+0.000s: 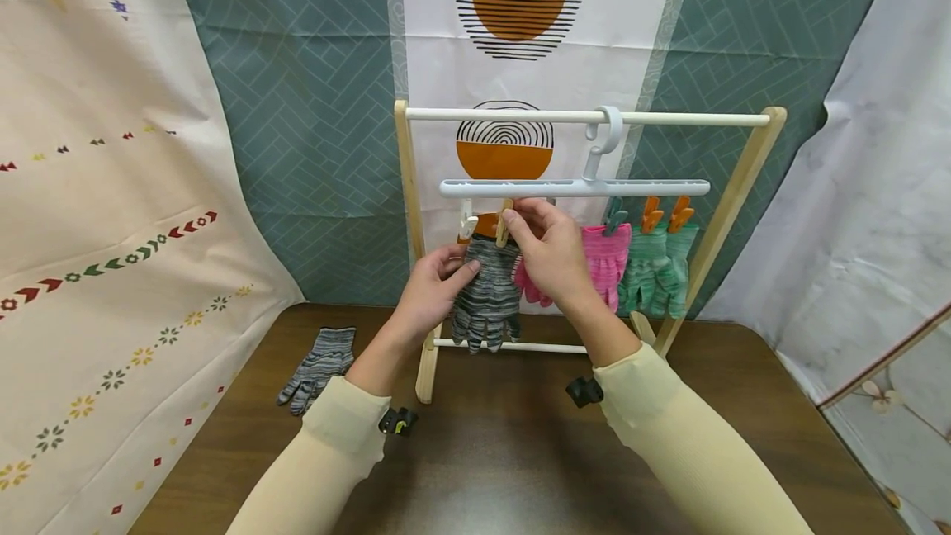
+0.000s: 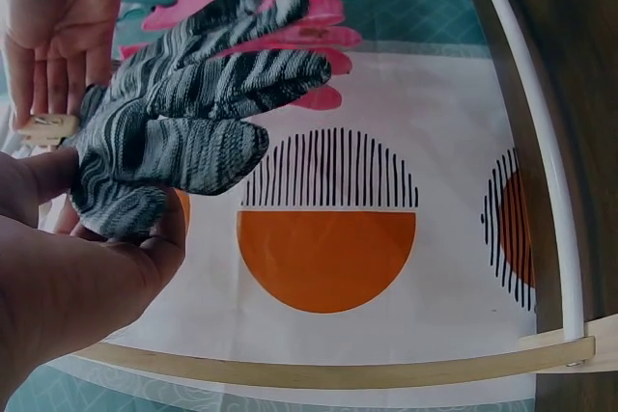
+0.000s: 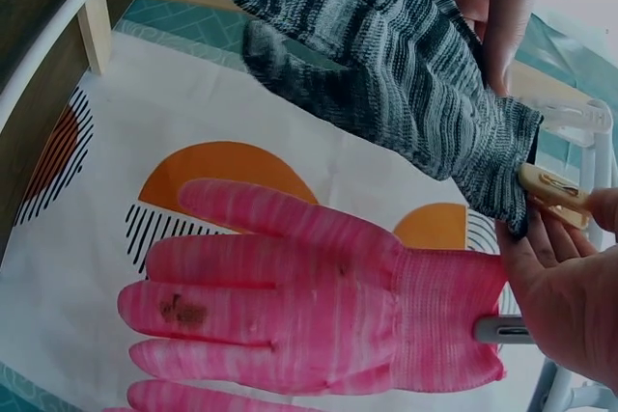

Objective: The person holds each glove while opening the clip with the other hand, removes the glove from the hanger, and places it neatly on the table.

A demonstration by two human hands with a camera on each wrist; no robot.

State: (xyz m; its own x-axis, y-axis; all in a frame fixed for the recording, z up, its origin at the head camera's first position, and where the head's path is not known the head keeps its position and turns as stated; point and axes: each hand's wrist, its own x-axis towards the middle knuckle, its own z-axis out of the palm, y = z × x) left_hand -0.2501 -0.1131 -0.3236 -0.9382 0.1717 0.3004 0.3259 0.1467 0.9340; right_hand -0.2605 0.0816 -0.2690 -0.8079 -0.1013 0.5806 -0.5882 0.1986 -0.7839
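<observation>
At left we saw a loose glove (image 1: 321,366), then the left hand (image 1: 429,291) pinching a second glove (image 1: 486,297) under the hanger (image 1: 520,188), the right hand (image 1: 552,250) gripping its clothespin (image 1: 503,228). A shallow bite, we judged, could drop that glove.

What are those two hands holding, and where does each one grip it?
The left hand pinches a dark striped glove by its side edge near the cuff; the right hand pinches a wooden clothespin by its upper end.
</observation>
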